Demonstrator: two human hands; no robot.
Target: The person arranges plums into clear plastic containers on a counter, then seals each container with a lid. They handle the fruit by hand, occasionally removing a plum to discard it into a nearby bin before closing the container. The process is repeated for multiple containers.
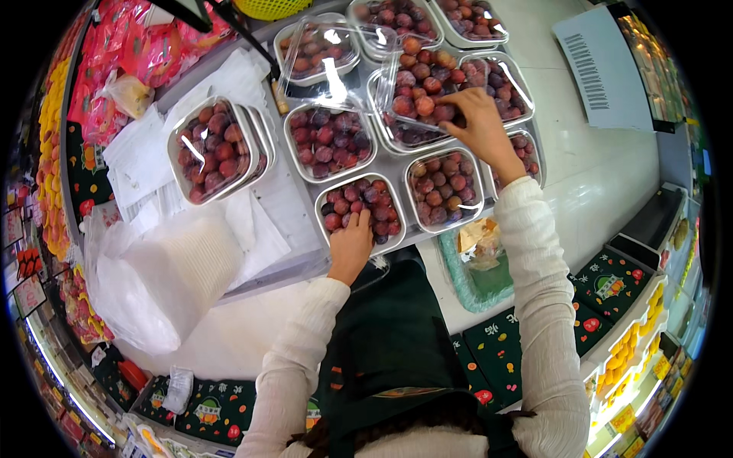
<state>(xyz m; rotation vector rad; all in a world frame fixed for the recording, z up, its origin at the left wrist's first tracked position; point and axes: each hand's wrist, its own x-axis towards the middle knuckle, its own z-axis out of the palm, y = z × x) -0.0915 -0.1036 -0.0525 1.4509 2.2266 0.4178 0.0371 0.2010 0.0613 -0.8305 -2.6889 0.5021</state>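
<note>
My left hand [352,243] rests its fingertips on the plums in an uncovered white tray [361,212] at the near edge of the table. Whether those fingers grip one is unclear. Farther to the right, my right hand [478,123] reaches into a clear plastic lid or tray [395,97] heaped with loose plums [421,80]. Its thumb and fingers close around a plum [443,112] at the near side of the heap. That clear piece lies across other plum trays. Beside my left hand's tray stands a lidded plum tray [444,186].
Stacked lidded plum trays [212,151] stand on the left, near white paper sheets [140,151] and a bagged stack of white trays [166,275]. An empty clear lid [326,68] overlaps the back trays. A green-rimmed bin [481,275] is below the table's right edge.
</note>
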